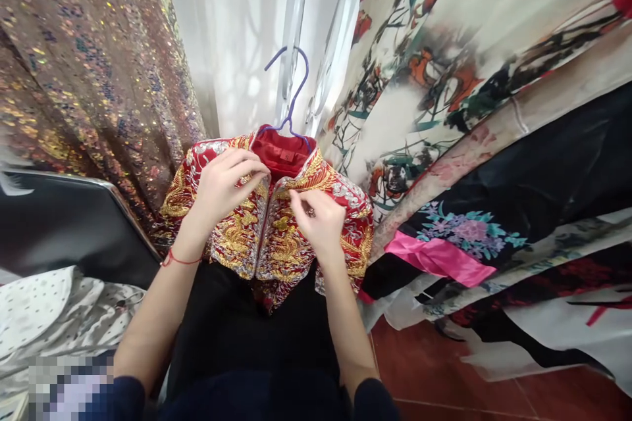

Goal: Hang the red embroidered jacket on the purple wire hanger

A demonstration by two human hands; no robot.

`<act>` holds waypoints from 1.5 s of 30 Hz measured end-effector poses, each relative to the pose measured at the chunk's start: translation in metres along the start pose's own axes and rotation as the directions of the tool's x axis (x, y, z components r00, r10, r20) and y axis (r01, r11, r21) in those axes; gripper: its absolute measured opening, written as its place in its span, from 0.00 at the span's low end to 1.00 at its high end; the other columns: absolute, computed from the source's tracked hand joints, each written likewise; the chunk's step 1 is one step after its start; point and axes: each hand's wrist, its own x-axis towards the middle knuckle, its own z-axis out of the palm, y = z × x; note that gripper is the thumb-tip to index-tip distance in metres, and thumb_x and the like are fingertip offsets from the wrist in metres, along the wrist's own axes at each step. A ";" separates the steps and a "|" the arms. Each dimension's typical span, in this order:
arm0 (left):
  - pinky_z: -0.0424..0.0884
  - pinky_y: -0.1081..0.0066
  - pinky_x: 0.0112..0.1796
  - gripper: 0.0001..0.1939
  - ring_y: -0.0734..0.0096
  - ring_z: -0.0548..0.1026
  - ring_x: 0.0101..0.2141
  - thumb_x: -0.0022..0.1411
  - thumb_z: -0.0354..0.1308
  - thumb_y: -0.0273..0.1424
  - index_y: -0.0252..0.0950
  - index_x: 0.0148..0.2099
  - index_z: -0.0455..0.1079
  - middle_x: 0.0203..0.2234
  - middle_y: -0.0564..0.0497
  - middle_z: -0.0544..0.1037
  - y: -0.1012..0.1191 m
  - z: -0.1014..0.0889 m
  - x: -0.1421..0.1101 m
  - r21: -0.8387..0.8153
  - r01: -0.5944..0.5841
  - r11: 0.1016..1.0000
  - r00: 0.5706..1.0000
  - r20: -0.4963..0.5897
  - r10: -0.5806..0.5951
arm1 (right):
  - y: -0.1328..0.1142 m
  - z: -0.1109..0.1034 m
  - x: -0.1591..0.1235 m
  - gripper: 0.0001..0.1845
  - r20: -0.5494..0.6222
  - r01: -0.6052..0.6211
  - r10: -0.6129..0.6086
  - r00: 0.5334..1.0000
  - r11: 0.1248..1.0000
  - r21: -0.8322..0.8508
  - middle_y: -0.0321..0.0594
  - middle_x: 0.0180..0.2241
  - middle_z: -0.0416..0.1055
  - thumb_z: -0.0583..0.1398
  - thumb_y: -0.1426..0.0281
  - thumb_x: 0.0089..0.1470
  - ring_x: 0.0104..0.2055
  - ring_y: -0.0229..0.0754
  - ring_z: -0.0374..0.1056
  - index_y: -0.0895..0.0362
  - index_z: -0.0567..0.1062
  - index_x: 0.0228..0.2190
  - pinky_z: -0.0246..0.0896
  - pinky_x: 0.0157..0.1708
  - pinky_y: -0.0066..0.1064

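A red jacket (pixel 285 247) with gold and silver embroidery hangs on a purple hanger (pixel 299 89). Its stand collar shows a red lining with a small red label (pixel 288 156). The two front edges meet down the middle, with a gap at the neck. My left hand (pixel 230 181) is closed at the collar's left front edge, thumb and fingertips pinched on the jacket. Over the right front panel, just below the collar, my right hand (pixel 322 217) is curled with thumb and forefinger together; whatever lies between them is hidden. A red string bracelet (pixel 180 260) circles my left wrist.
A sequined fabric (pixel 99 66) hangs at left, above a black chair back (pixel 59 223) and a dotted cloth (pixel 34 309). White curtains (pixel 237 26) hang behind. Printed garments and a black one with a pink sash (pixel 439 260) crowd the right, over red floor tiles (pixel 419 368).
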 end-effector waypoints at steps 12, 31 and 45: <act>0.70 0.65 0.46 0.15 0.64 0.79 0.37 0.67 0.56 0.44 0.41 0.42 0.80 0.39 0.50 0.84 -0.094 -0.001 -0.009 -0.070 0.332 0.941 0.936 0.150 -0.319 | 0.086 -0.031 0.005 0.20 0.104 0.072 -0.033 0.994 0.916 -0.395 0.49 0.46 0.75 0.51 0.57 0.69 0.49 0.49 0.69 0.55 0.74 0.50 0.60 0.48 0.40; 0.48 0.67 0.26 0.28 0.76 0.51 0.20 0.63 0.56 0.47 0.37 0.19 0.51 0.14 0.56 0.51 -0.078 0.003 -0.024 0.083 0.562 0.823 0.827 -0.042 -0.561 | 0.108 -0.027 0.031 0.28 0.081 -0.214 0.217 0.973 0.976 -0.050 0.26 0.16 0.48 0.60 0.50 0.56 0.20 0.32 0.48 0.53 0.55 0.18 0.45 0.25 0.29; 0.48 0.67 0.27 0.27 0.75 0.51 0.21 0.64 0.55 0.45 0.37 0.20 0.50 0.15 0.56 0.50 -0.066 0.014 -0.024 0.083 0.613 0.785 0.789 -0.110 -0.604 | 0.059 0.016 -0.006 0.23 -0.328 -0.284 0.161 0.931 0.884 -0.372 0.67 0.56 0.65 0.54 0.58 0.65 0.61 0.64 0.59 0.63 0.72 0.51 0.55 0.57 0.59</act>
